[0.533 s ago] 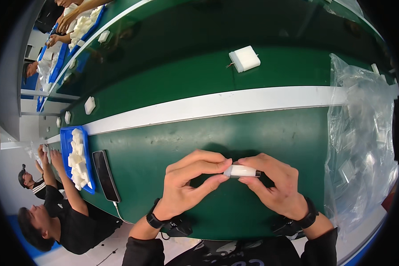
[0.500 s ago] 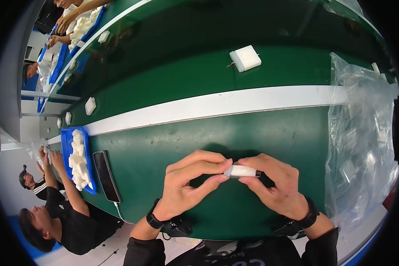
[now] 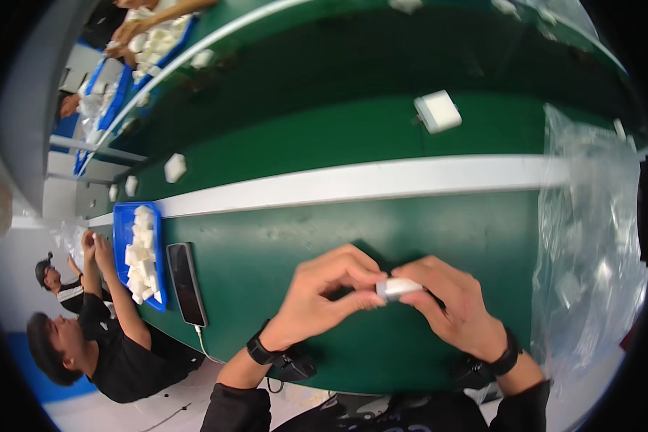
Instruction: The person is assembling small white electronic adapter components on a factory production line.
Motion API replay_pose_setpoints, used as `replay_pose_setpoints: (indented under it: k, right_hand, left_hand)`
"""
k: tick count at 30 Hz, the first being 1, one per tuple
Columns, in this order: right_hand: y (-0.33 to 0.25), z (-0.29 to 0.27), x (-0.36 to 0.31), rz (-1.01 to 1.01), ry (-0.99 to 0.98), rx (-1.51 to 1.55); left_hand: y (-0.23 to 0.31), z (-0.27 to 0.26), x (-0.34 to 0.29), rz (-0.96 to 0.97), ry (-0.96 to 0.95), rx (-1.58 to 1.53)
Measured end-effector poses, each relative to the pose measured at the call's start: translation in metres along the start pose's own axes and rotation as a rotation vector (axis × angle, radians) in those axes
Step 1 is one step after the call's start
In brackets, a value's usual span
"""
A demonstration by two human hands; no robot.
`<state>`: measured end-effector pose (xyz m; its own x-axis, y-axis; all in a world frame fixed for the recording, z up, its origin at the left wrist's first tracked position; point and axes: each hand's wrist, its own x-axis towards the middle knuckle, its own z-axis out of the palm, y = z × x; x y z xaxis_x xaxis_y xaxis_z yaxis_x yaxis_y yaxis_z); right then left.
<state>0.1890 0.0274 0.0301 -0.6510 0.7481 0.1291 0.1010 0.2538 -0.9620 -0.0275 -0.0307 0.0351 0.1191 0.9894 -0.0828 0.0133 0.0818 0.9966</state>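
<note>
My left hand (image 3: 331,288) pinches the grey left end of a small white plastic case (image 3: 402,287) between thumb and fingertips. At the other end of the case, my right hand (image 3: 450,299) closes its thumb and fingers on it, hiding that end. Both hands hold the case level above the green work surface (image 3: 252,252). Motion blur hides its fine details.
Left of my hands lie a phone (image 3: 187,284) on a white cable and a blue tray (image 3: 160,270) of white pieces. Beyond a white rail (image 3: 353,180), a white case (image 3: 439,111) sits on a green belt. Clear plastic bags (image 3: 590,245) lie right. Co-workers sit left.
The whole view has shifted a little. My hands have turned the held case slightly, and its dark right end is now covered. Beyond the rail, the white cases have moved right.
</note>
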Motion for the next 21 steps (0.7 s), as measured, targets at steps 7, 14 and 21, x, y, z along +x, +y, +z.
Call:
replay_pose_setpoints:
  k: [7,14,21]
  right_hand:
    - [0.007,0.010,-0.017,0.319,0.141,0.547]
    - [0.002,0.022,-0.024,0.117,-0.003,0.477]
    - [0.008,0.030,-0.016,0.019,-0.025,0.335]
  left_hand:
    - [0.001,0.005,-0.003,-0.274,-0.359,-0.394]
    - [-0.021,0.005,-0.016,-0.039,-0.171,-0.338]
    - [-0.033,-0.003,-0.012,0.200,-0.043,-0.034]
